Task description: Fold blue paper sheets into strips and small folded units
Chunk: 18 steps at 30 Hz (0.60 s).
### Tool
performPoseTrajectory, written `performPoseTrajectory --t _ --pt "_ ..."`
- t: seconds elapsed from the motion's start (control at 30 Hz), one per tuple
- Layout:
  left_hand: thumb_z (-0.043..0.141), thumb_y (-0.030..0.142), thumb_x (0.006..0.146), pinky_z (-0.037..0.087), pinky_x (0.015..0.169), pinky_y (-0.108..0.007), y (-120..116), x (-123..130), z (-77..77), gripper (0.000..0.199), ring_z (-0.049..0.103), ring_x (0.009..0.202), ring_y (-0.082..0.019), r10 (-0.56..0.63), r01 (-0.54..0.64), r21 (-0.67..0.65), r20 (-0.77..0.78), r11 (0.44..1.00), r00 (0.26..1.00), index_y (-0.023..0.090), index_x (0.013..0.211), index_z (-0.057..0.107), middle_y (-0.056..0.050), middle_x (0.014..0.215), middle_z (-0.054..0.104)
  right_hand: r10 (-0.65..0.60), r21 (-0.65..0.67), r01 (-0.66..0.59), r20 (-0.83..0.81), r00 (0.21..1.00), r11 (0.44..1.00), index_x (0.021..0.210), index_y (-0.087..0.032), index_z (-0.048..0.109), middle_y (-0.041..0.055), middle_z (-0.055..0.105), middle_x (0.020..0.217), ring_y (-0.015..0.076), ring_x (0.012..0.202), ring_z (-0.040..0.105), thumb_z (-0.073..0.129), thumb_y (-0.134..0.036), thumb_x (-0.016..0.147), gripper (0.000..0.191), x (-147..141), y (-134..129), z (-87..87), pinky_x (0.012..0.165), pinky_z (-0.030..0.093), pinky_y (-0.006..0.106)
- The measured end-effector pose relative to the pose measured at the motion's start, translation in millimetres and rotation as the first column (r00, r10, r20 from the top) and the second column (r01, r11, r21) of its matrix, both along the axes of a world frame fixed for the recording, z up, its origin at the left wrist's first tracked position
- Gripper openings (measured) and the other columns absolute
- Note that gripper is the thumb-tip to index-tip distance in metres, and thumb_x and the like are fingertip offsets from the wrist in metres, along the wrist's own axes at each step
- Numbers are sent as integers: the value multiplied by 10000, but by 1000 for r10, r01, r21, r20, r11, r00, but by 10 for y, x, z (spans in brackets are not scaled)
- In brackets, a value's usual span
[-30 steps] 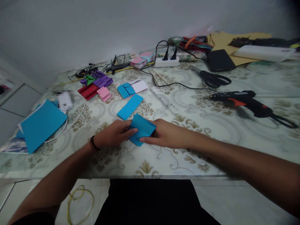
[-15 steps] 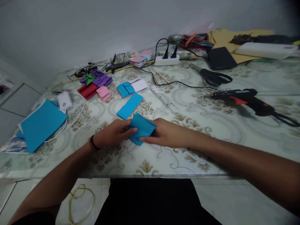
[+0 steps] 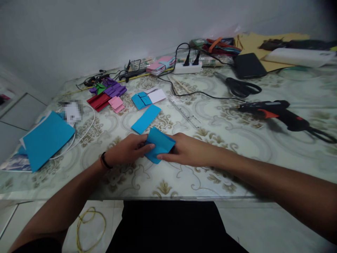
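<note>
Between my two hands is a folded piece of blue paper (image 3: 159, 142), held tilted over the table near its front edge. My left hand (image 3: 131, 148) pinches its left side, thumb on top. My right hand (image 3: 181, 149) grips the right side, its thumb lying along the lower part; the fingers behind the paper are hidden. Just beyond it lies a flat blue paper strip (image 3: 146, 118). Farther back are a folded blue paper piece (image 3: 142, 100) and a white paper piece (image 3: 157, 95). A clear ruler (image 3: 184, 112) rests to the right of these.
Black scissors (image 3: 240, 86) and a black glue gun (image 3: 276, 110) lie at the right. Folded pink paper (image 3: 116, 104), red paper (image 3: 98, 102) and purple paper (image 3: 116, 89) sit at the back left. Blue sheets (image 3: 50, 140) are at far left. A power strip (image 3: 187, 67) stands behind.
</note>
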<state>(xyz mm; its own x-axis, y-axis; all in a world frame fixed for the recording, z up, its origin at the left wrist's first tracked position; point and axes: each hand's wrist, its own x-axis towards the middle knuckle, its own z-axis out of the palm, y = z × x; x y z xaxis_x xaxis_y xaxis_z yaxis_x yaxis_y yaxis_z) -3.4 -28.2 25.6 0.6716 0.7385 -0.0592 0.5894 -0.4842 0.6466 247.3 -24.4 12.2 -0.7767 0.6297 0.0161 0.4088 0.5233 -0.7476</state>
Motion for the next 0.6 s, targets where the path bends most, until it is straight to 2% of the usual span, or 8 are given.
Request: performPoseTrajectory --t 0.47,0.6 --pt "505 467 1058 401 610 -264 0 2 -8 394 552 613 -123 -5 5 -17 11 1000 1000 173 805 576 11 686 628 -4 9 4 9 1000 1000 1053 -155 651 5 674 718 111 596 520 629 -504 955 364 1 -1 -1 620 380 247" --pt "511 467 1056 391 602 -267 1 7 -3 397 551 605 -124 -4 4 -12 7 1000 1000 174 792 566 13 681 622 1 -3 -1 10 1000 1000 1034 -156 640 15 691 765 114 630 546 625 -505 954 358 0 -3 -3 643 392 247"
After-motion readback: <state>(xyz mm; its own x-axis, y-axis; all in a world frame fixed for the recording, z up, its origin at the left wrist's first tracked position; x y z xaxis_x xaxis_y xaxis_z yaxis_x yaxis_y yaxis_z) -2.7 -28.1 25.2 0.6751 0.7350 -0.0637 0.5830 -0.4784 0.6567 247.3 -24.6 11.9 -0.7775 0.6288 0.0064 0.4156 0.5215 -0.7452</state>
